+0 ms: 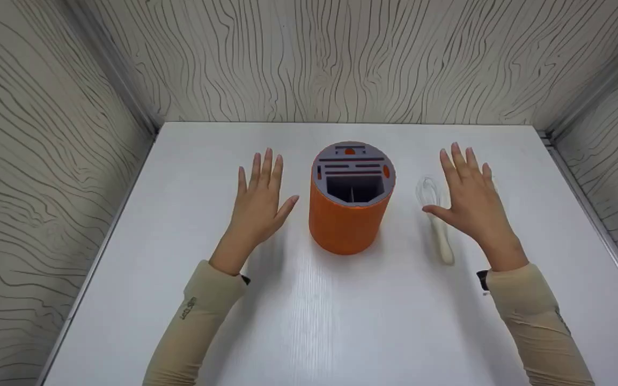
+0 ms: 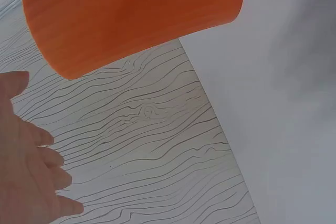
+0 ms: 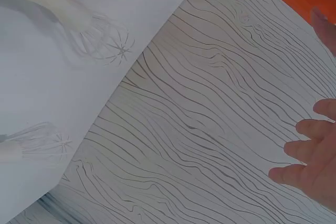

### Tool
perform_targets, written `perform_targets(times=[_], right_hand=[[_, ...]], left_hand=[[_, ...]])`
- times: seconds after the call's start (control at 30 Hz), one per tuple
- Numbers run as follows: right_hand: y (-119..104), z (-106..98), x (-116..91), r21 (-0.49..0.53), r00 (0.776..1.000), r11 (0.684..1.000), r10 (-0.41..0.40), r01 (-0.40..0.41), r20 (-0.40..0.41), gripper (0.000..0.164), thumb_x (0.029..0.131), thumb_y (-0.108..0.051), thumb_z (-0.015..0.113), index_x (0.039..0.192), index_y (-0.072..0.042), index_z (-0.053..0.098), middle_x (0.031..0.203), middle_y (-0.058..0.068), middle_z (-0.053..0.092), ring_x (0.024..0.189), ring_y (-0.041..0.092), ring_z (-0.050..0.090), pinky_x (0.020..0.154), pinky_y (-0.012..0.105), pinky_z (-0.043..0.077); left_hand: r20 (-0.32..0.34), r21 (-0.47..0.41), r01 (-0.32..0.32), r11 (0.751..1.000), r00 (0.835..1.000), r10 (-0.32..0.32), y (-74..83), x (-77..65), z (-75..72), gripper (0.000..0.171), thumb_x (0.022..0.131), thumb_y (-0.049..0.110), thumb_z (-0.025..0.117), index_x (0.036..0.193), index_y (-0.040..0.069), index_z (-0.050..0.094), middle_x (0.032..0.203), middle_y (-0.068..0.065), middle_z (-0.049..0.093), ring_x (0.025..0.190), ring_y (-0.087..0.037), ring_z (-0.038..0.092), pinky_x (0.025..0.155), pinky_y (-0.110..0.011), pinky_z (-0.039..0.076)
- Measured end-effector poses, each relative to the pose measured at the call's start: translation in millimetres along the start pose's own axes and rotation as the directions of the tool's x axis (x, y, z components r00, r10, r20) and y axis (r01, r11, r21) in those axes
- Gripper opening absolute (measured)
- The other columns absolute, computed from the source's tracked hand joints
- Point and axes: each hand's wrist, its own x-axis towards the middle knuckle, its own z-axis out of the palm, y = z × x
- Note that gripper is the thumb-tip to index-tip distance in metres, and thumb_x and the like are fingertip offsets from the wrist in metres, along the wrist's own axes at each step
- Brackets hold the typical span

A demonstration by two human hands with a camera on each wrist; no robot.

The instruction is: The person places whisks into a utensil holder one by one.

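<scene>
An orange cylindrical holder [image 1: 344,228] with a grey slotted top [image 1: 353,170] stands upright between my hands. To its left, my left hand [image 1: 258,209] is held palm down with fingers straight and spread, holding nothing. My right hand [image 1: 470,201] is spread the same way on the other side, also holding nothing. A whisk [image 1: 442,236] with a cream handle lies by the right thumb, its wire loops toward the back. The right wrist view shows a second whisk [image 3: 37,145] lying beside the first whisk [image 3: 73,19]; in the head view my right hand mostly hides it.
The white table [image 1: 309,321] bears all of this. A wood-grain patterned panel [image 1: 309,59] rises behind its back edge, with similar panels at left [image 1: 30,187] and right. Grey metal rails [image 1: 105,59] run along the corners and sides.
</scene>
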Motion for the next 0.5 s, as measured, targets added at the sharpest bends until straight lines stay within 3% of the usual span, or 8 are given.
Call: perform_targets(times=[0.1, 0.23, 0.5], right_hand=[[3.8, 0.8, -2.2, 0.026, 0.999, 0.999, 0.037, -0.037, -0.024, 0.103, 0.073, -0.026, 0.081, 0.148, 0.004, 0.018, 0.152, 0.025, 0.017, 0.139, 0.043, 0.015, 0.105, 0.062, 0.018], [11.7, 5.5, -5.5, 0.115, 0.989, 0.984, 0.144, -0.139, -0.037, 0.087, 0.075, -0.019, 0.079, 0.141, 0.012, 0.031, 0.142, 0.032, 0.033, 0.129, 0.049, 0.031, 0.096, 0.062, 0.033], [32.3, 35.0, -15.5, 0.329, 0.935, 0.876, 0.338, -0.353, 0.102, 0.052, 0.086, -0.014, 0.066, 0.121, 0.02, 0.049, 0.111, 0.037, 0.055, 0.102, 0.05, 0.054, 0.083, 0.057, 0.044]], left_hand=[[-0.001, -0.022, -0.01, 1.0, 1.0, 0.01, 7.4, 6.9, -0.6, 0.075, 0.097, 0.048, 0.036, 0.151, 0.003, 0.009, 0.157, -0.016, 0.0, 0.143, -0.033, 0.0, 0.111, -0.056, 0.003], [0.013, -0.049, -0.041, 0.998, 0.999, 0.042, 21.6, 18.6, 0.3, 0.075, 0.097, 0.051, 0.031, 0.152, 0.005, 0.008, 0.157, -0.015, 0.0, 0.144, -0.032, -0.001, 0.111, -0.056, 0.002], [0.038, -0.061, -0.081, 0.995, 0.996, 0.083, 39.5, 34.5, 7.6, 0.073, 0.099, 0.05, 0.028, 0.152, 0.005, 0.007, 0.157, -0.014, -0.002, 0.144, -0.032, -0.001, 0.111, -0.055, 0.003]])
